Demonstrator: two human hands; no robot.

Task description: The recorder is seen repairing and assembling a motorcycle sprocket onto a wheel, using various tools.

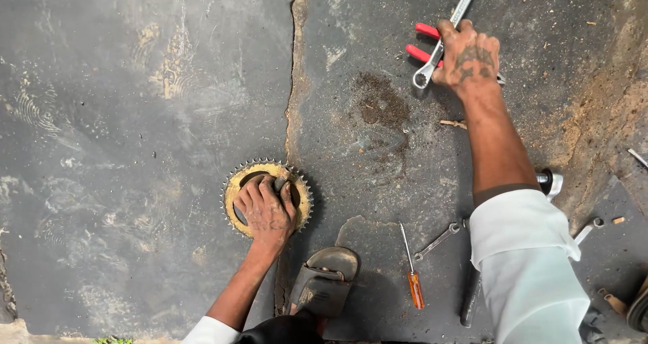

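Left hand (265,209): palm down, fingers spread and curled over the hub of a toothed sprocket (267,197), which lies flat on the dark concrete floor (135,148) just left of a long crack (291,101); yellowish face, ring of teeth showing all round the hand. Right hand (469,57): stretched far forward, closed round the shaft of a silver combination wrench (451,30), ring end pointing back toward the person, open end running out of view at the top edge. Beneath it, touching the floor: pliers with red handles (422,42). Near the person: sandal (325,280) beside the left forearm; screwdriver with orange handle (412,273); small spanner (437,241) just right of it. No containers in view; all items lie loose on the floor.
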